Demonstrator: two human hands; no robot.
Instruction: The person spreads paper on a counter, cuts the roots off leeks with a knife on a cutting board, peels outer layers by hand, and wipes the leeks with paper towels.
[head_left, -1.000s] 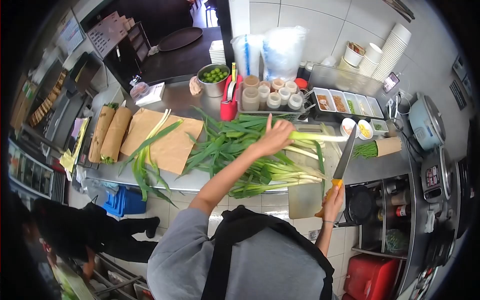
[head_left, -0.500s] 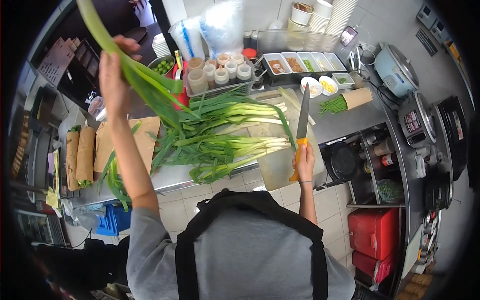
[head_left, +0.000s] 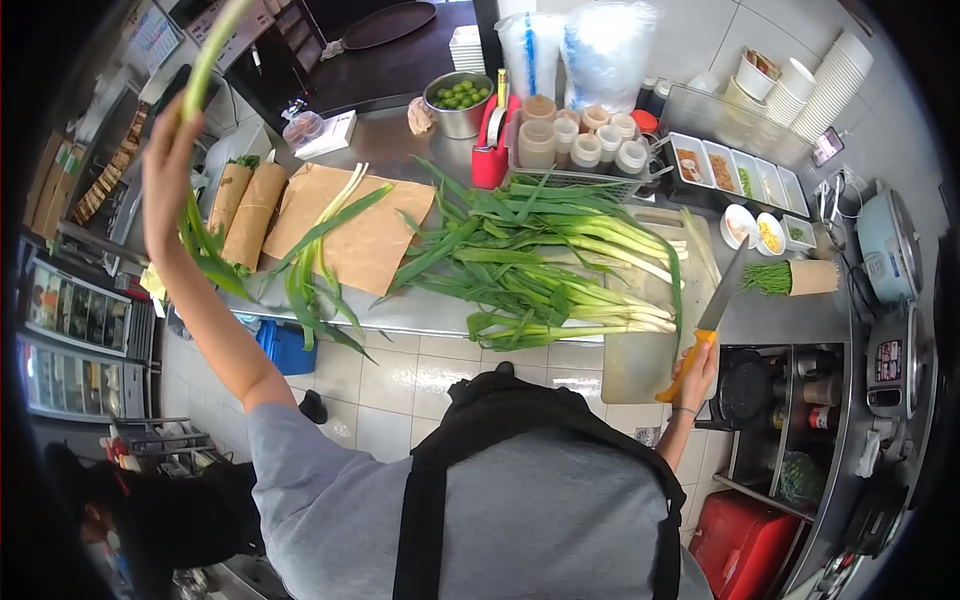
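Gripping the yellow handle of a long steel-bladed knife [head_left: 720, 290], the right hand [head_left: 697, 366] has its fingers closed, the blade pointing far and right. Near it lies a pale translucent cutting board [head_left: 635, 375]. A heap of long green-and-white leeks [head_left: 560, 250] spreads over the metal counter [head_left: 400, 318], white ends on the board at right, leaves to the left. Farther left, a loose leek [head_left: 322, 235] lies across a flat brown paper sheet [head_left: 395, 240], leaves drooping past the near counter edge. The left hand [head_left: 170, 165] is raised at the far left, fingers closed around the pale stalk of another leek [head_left: 215, 50]. Beyond the heap stand a red tape dispenser [head_left: 488, 155] and a round metal bowl [head_left: 457, 124] of green limes [head_left: 462, 95].
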